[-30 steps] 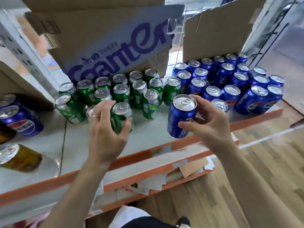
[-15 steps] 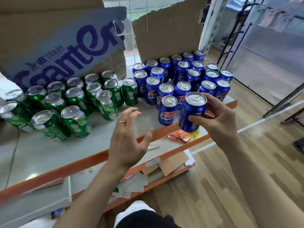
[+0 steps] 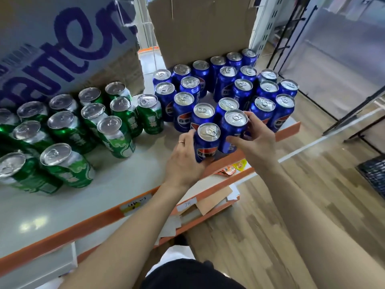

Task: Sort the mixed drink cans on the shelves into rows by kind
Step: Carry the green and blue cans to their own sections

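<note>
On the right half of the shelf [image 3: 125, 184] the blue cans [image 3: 229, 84] stand packed in rows, running from the plain cardboard box [image 3: 200, 28] at the far side to the orange front lip [image 3: 104, 217]. The green cans [image 3: 83, 126] are grouped apart on the left, so the kinds look largely separated already. The left hand [image 3: 185, 161] has its fingers curled round the nearest blue can [image 3: 208, 140] at the front corner of that block, seemingly to steady or nudge it into line. The right hand [image 3: 256, 147] grips the neighbouring can [image 3: 234, 132] between thumb and fingers, pressing it against the first, probably to close the front row. Whether its base sits on the shelf cannot be told. The blue cans carry the red, white and blue Pepsi globe with Chinese characters, and the green ones show white Chinese characters. The printed box [image 3: 62, 38] behind them bears big purple letters, cut off, roughly "anter". The small tag [image 3: 135, 204] on the lip is too small to read.
</note>
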Motion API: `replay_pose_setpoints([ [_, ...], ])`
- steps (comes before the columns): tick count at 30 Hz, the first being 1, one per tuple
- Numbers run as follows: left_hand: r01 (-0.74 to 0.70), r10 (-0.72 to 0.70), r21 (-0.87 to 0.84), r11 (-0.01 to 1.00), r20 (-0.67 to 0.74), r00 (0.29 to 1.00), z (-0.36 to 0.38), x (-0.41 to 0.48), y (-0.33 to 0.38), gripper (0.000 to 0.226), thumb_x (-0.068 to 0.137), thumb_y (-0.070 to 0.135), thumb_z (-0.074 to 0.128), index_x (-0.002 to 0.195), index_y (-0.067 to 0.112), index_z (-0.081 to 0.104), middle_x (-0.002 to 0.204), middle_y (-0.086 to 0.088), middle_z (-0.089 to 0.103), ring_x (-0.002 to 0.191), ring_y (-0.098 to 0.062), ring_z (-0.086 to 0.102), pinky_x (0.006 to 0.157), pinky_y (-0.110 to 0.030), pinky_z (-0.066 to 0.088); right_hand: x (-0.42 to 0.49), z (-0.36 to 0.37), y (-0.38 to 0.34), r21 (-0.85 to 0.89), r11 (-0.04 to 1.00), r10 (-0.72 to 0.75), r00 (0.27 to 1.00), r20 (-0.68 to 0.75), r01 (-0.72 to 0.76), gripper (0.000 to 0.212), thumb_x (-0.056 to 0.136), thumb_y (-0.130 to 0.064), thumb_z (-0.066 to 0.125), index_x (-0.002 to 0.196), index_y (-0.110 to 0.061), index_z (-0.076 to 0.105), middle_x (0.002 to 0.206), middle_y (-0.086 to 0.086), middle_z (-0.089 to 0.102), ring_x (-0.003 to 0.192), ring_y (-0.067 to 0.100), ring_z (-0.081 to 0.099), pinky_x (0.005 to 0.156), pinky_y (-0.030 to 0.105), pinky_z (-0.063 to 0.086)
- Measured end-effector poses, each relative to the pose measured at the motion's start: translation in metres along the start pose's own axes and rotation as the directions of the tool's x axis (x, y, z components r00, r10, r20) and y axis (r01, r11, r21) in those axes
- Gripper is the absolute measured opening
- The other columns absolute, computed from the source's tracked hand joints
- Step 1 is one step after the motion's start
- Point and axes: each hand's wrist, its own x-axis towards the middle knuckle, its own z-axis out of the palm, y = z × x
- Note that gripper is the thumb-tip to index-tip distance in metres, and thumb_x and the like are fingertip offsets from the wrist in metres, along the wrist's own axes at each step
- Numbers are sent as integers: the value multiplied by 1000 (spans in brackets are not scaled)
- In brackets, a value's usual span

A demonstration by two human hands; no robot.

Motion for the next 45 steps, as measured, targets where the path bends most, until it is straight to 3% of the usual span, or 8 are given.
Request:
replay_pose_setpoints([
  [5,-25,25,-3,1000,14,1000,7,6,-8,87,79,44,79,147,10,37,133,-8,50,113,-30,58,83,-39,48,7,7,16,-18,999,30,1000,7,-30,51,74,7,79,119,-6,59,112,8,70,109,22,66,96,42,53],
  [10,-29,29,-53,998,-2,1000,11,9,-11,88,77,43,80,147,13,36,131,-5,49,110,-26,56,82,-34,46,14,9,23,-59,997,52,999,7,-52,54,74,7,78,121,-3,54,114,3,68,107,8,65,88,20,51],
  [17,8,-7,-60,998,7,1000,10,7,-12,81,75,48,79,141,18,43,127,1,51,107,-21,61,82,-29,46,13,2,25,-124,992,38,997,70,-29,66,78,-8,81,135,-12,48,127,-2,63,120,10,59,101,27,48],
  [22,11,-11,2,1000,-25,1000,-3,0,-3,73,81,47,75,139,14,44,133,-1,50,116,-20,54,91,-31,45,12,-11,12,-233,972,49,991,126,-19,73,88,-26,73,150,-20,36,139,-20,48,124,-16,43,105,16,39],
  [25,23,-19,44,999,-76,997,-15,-9,10,69,85,44,72,140,14,43,136,-1,49,120,-18,52,91,-30,44,7,-21,1,-270,963,43,978,206,15,75,90,-32,69,153,-22,31,147,-12,46,131,-9,39,110,19,37],
  [30,2,23,197,980,-126,992,-33,-26,28,65,90,57,54,140,16,45,137,-2,49,121,-24,53,92,-41,50,-4,-36,-15,-329,924,-86,946,312,193,75,92,-34,66,154,-22,27,158,-4,34,145,9,30,117,43,33],
  [33,23,25,258,966,-185,982,-47,-49,39,62,96,57,33,139,16,49,137,-3,52,121,-25,54,92,-43,50,-17,-39,-22,-370,893,-137,938,318,256,72,92,-37,65,153,-21,30,161,-3,28,147,9,24,119,42,28],
  [45,268,-116,440,857,-343,932,-116,-168,40,69,95,61,28,141,14,49,140,-9,48,126,-31,50,95,-47,44,-86,10,-81,-360,812,-258,835,486,460,70,92,-48,61,151,-21,36,162,2,23,150,21,19,121,44,22],
])
